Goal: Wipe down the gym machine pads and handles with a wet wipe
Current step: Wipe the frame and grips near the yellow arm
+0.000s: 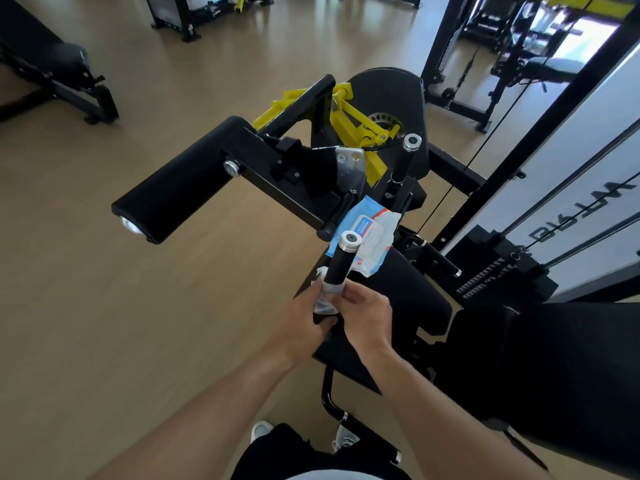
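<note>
Wooden gym floor (104,306) lay under everything. Both hands pinched a wet wipe (327,296) wrapped round the base of a black handle (341,261): left hand (304,323), right hand (367,313), each grip closed on it, fingertips partly hidden. Behind stood a wipes packet (367,233) on the seat pad (408,292).

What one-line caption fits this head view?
Both hands, left hand and right hand, wrap a wet wipe around the near handle; wipe pack on the seat.
</note>
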### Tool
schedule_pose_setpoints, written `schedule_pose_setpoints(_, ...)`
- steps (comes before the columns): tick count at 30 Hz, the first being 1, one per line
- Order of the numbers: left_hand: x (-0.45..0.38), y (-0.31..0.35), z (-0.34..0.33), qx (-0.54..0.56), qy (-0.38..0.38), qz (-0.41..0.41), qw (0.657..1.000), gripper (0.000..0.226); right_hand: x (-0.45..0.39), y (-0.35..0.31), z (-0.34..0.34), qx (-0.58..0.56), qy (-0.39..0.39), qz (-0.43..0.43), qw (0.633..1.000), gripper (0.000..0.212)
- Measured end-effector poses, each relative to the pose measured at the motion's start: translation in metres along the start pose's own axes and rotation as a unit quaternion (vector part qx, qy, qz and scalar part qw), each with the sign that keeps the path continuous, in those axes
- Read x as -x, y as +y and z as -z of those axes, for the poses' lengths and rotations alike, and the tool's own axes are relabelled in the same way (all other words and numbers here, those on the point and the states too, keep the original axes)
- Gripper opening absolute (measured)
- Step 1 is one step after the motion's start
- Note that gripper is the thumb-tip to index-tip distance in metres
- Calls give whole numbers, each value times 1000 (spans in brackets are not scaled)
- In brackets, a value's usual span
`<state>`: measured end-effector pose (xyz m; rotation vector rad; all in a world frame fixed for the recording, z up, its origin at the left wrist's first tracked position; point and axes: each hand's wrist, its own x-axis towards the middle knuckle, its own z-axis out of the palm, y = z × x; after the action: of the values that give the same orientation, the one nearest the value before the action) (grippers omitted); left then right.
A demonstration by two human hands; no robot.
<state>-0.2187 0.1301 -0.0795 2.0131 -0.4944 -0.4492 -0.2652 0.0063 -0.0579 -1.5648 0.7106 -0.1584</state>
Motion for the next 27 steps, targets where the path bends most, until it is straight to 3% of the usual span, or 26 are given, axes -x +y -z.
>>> schedule_pose_setpoints(4, 27, -24, -11, -95, -30, -11, 995, 83, 6, 22, 11, -6, 73, -27, 997, 15)
schedule_pose_setpoints(9, 55, -33, -20, -146, 3, -124, 982, 73, 18, 41, 28, -42, 262, -55, 962, 11)
schedule_pose_setpoints(11, 56, -29, -19, -112, 26, -122, 986, 72, 17, 45, 31, -78, 299, -79, 948, 9)
schedule_pose_setpoints(16, 31, -6, -5, -5, 110, -38, 993, 62, 11, 18, 13, -192, 254, -82, 944, 8)
schedule_pose_setpoints(21, -9, 32, 18, 61, 162, -61, 983, 46, -5, -36, 12, -278, 217, 2, 936, 10)
schedule_pose_setpoints(24, -43, 56, 35, 84, 182, -73, 977, 46, -24, -53, 24, -285, 249, 41, 925, 14)
schedule_pose_setpoints(27, -84, 77, 44, 91, 165, -102, 977, 31, -47, -63, 38, -299, 280, 53, 911, 17)
